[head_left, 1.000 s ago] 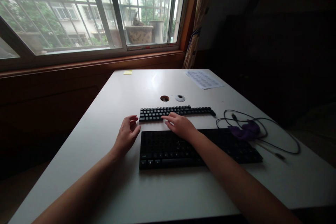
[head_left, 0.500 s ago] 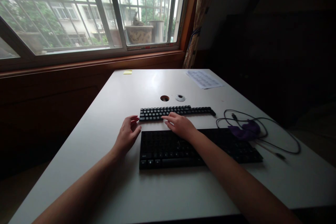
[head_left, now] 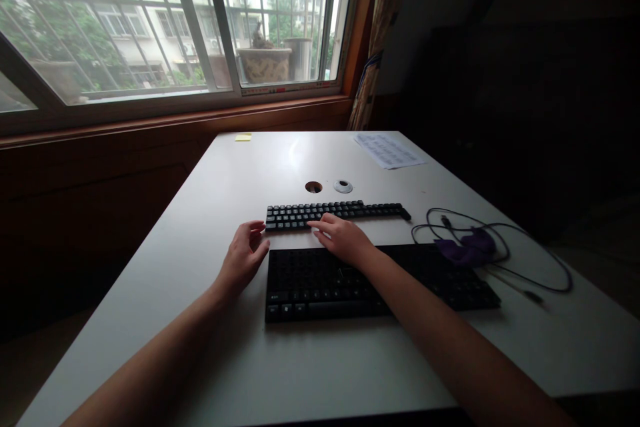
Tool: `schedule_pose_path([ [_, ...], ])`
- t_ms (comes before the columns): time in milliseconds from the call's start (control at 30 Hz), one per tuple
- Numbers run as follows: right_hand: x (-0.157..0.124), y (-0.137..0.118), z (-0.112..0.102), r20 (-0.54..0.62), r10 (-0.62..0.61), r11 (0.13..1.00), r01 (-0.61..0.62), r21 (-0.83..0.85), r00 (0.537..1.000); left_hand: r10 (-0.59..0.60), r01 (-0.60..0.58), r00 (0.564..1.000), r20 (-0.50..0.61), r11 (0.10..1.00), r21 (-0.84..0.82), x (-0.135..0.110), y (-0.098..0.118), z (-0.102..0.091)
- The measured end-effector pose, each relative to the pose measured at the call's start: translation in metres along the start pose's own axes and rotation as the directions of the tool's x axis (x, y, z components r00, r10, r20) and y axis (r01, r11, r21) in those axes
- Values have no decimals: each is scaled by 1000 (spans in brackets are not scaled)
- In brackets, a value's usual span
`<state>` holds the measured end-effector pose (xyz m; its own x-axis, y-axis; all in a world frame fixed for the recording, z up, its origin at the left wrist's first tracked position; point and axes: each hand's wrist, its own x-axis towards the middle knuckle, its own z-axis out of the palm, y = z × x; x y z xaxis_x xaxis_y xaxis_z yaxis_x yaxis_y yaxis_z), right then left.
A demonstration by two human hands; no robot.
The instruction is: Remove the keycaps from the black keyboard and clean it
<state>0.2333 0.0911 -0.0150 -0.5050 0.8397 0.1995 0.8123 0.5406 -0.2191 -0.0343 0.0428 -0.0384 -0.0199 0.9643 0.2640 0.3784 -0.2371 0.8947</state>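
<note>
Several black keycaps (head_left: 334, 211) lie in close rows on the white desk (head_left: 210, 353). My left hand (head_left: 245, 250) rests at their left end, thumb and fingers apart, with the fingertips at the outermost caps. At the front row, my right hand (head_left: 343, 237) has its fingers loosely stretched, and a fingertip touches or nearly touches a cap. Nearer to me is a black keyboard (head_left: 320, 310), partly covered by my right hand and forearm. Caps show on its two front rows; the rows behind look dark and mostly bare, though details are hard to make out.
A black cable (head_left: 537, 283) coils at the right around a purple cloth-like piece (head_left: 467, 248). Behind the keycaps are a round hole (head_left: 313, 187) and a round grey cover (head_left: 343, 186). Printed paper (head_left: 390, 150) and a yellow note (head_left: 243, 137) lie toward the far edge.
</note>
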Motion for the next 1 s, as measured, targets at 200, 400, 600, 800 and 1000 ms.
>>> schedule_pose_path([
  [200,0,0,0,-3,3,1000,-3,4,1000,0,1,1000,8,999,-47,-1,1,1],
  [400,0,1,1,-2,-10,1000,10,0,1000,14,-14,1000,6,999,-35,-1,1,0],
  [600,1,0,1,10,-10,1000,10,-12,1000,26,-26,1000,-5,1000,-8,-1,1,0],
  [800,0,1,0,7,-8,1000,8,-3,1000,108,-118,992,65,974,191,-4,10,-1],
  [1000,0,1,1,2,-11,1000,11,3,1000,169,-199,979,113,920,339,-4,7,0],
])
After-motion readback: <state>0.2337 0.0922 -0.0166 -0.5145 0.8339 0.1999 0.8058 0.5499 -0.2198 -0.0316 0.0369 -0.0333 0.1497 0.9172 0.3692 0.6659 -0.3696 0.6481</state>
